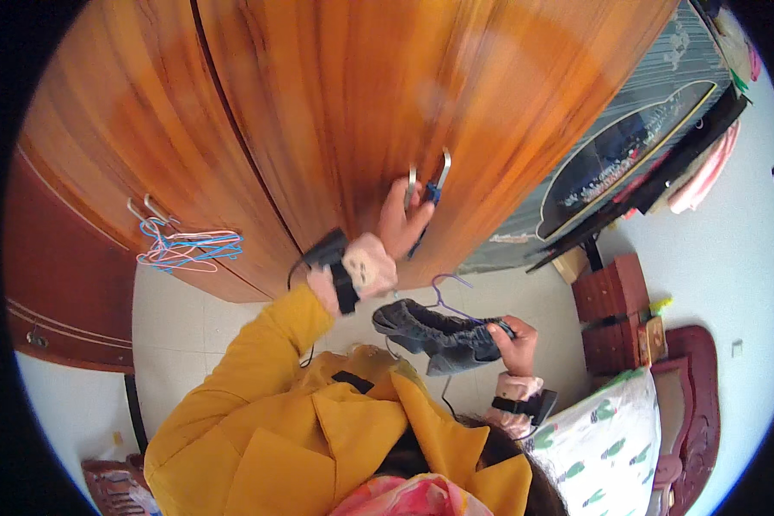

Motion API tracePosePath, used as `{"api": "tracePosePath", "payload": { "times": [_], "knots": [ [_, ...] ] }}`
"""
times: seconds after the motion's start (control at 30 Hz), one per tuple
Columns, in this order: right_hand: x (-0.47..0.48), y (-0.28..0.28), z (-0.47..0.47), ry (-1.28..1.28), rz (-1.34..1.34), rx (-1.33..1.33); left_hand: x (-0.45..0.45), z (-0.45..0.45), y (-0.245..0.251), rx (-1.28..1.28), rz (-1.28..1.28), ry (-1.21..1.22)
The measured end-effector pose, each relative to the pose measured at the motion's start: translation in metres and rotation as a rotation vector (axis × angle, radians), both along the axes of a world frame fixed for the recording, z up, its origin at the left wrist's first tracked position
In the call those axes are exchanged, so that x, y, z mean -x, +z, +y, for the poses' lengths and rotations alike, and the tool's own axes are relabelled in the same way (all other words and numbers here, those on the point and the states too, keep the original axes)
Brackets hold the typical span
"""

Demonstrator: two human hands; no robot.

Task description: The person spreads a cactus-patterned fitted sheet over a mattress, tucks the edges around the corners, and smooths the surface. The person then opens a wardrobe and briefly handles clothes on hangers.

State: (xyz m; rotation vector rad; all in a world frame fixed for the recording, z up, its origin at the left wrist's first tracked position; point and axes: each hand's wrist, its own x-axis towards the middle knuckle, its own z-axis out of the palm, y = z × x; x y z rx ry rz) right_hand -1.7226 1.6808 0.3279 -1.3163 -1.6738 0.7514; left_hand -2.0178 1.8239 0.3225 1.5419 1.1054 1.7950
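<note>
Ahead of me stands a wooden wardrobe [335, 116] with metal door handles. My left hand [405, 219] is closed round one handle [412, 179] near the middle. Beside it is a second handle [447, 160], with something dark blue hanging from it. In my right hand [517, 345] is the end of a dark grey garment [438, 332] with a gathered waistband. The garment is on a purple hanger [440, 290], whose hook points up towards the wardrobe.
Several blue and pink hangers [190, 248] hang from handles at the left. A reddish wooden door [71, 258] is at the far left. To the right are a dark red drawer cabinet [609, 290] and a bed with a cactus-print cover [606, 445].
</note>
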Motion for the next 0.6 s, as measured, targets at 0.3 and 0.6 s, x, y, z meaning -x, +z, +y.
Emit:
{"api": "tracePosePath", "payload": {
  "times": [0.3,0.6],
  "knots": [
    [-0.002,-0.001,0.026,0.211,0.0,0.026,0.1,-0.216,-0.063,0.12,0.026,0.363],
    [0.011,0.015,0.067,0.586,-0.103,-0.027,0.109,-0.306,-0.081,0.274,-0.157,1.067]
  ]
}}
